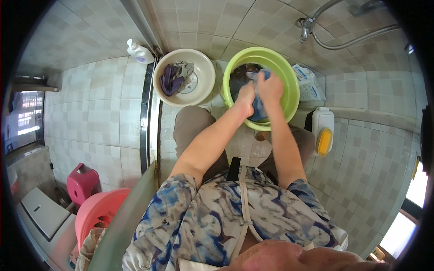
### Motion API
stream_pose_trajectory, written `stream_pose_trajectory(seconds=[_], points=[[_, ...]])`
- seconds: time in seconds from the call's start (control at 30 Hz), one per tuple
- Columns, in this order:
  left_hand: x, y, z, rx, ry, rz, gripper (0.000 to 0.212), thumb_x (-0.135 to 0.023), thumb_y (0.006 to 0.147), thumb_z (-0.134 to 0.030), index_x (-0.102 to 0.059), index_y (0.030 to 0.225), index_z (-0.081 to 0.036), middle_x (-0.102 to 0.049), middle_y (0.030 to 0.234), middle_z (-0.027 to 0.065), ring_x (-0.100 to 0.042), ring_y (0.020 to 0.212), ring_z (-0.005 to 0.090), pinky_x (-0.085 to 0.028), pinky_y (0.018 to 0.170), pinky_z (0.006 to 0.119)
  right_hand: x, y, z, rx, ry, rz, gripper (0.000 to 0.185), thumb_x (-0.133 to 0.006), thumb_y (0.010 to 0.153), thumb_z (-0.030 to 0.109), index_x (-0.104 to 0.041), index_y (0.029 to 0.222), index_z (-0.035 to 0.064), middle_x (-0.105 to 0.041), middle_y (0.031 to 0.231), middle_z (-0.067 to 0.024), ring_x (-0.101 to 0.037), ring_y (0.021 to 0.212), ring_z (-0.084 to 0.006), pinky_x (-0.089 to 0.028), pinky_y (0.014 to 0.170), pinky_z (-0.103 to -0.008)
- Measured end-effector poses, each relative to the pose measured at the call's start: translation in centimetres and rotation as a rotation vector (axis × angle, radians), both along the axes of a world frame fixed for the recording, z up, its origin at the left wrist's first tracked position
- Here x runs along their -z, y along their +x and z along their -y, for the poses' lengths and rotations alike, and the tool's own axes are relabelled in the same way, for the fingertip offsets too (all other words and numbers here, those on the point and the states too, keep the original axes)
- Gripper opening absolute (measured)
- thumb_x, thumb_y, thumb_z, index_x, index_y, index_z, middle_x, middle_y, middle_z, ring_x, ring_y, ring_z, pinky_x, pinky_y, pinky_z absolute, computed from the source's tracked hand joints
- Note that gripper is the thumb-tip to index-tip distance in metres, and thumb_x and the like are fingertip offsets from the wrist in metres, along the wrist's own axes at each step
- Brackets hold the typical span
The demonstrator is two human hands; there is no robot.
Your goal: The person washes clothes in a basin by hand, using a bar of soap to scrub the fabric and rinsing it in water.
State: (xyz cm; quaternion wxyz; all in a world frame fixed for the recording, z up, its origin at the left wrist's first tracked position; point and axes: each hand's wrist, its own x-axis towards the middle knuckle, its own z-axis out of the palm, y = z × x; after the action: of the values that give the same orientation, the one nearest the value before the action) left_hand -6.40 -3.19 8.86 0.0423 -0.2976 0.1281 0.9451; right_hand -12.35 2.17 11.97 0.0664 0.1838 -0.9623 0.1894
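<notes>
Both of my hands are over a lime-green plastic bucket (295, 89), gripping a wet blue cloth (259, 107) between them. My right hand (270, 86) is closed around its upper part, slightly blurred. Close beside it, my left hand (247, 97) is also closed on the cloth, with its wrist near the bucket's front rim. The cloth's lower part hangs into the bucket between my forearms. Dark water or dark wet fabric (240, 76) shows at the bucket's left side; which it is, I cannot tell.
Left of the bucket, a cream basin (206, 83) holds purple cloth (171, 81) and grey cloth (184, 68). Nearby are a white bottle (139, 52), a plastic packet (308, 83), a white container (323, 118) with a yellow block (324, 142), a shower tap (306, 27) and a glass panel (123, 216).
</notes>
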Motion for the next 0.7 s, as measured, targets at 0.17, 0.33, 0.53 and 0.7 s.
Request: stream_pose_trajectory(seconds=[0.17, 0.33, 0.53, 0.7], points=[[-0.1, 0.4, 0.7, -0.111, -0.112, -0.020, 0.025, -0.049, 0.091, -0.028, -0.061, 0.097, -0.008, -0.064, 0.094, 0.0060, -0.063, 0.081, 0.0209, -0.051, 0.071, 0.034, 1.0, 0.6, -2.1, -0.012, -0.162, 0.035, 0.034, -0.057, 0.079, 0.031, -0.064, 0.090, -0.0001, -0.063, 0.079, -0.0273, -0.062, 0.077, -0.0448, -0.048, 0.073, -0.0507], [7.1, -0.2, 3.5, -0.200, 0.134, -0.383, 0.026, -0.058, 0.086, -0.030, -0.062, 0.099, -0.008, -0.063, 0.088, 0.0099, -0.061, 0.077, 0.0206, -0.049, 0.074, 0.035, -1.3, 8.6, 1.4, -0.285, -0.203, 0.048, 0.034, -0.058, 0.078, 0.033, -0.063, 0.083, 0.0001, -0.061, 0.070, -0.0270, -0.062, 0.069, -0.0427, -0.050, 0.067, -0.0495], [-3.1, 1.2, 1.1, 0.096, -0.115, -0.034, 0.042, -0.049, 0.094, -0.041, -0.057, 0.115, -0.006, -0.062, 0.112, 0.0089, -0.060, 0.100, 0.0222, -0.049, 0.087, 0.040, -0.3, -3.3, -2.2, -0.021, -0.076, 0.076, 0.046, -0.054, 0.081, 0.039, -0.064, 0.099, -0.0021, -0.064, 0.092, -0.0271, -0.062, 0.083, -0.0440, -0.049, 0.076, -0.0470], [-1.5, 0.7, 2.8, -0.151, -0.398, -0.234, 0.069, -0.059, 0.087, -0.047, -0.039, 0.134, 0.000, -0.050, 0.128, 0.0113, -0.049, 0.116, 0.0205, -0.038, 0.100, 0.032, -0.9, -5.7, -3.9, 0.124, -0.954, 0.526, 0.043, -0.058, 0.085, 0.034, -0.060, 0.103, -0.0048, -0.064, 0.097, -0.0187, -0.062, 0.090, -0.0323, -0.050, 0.072, -0.0400]])
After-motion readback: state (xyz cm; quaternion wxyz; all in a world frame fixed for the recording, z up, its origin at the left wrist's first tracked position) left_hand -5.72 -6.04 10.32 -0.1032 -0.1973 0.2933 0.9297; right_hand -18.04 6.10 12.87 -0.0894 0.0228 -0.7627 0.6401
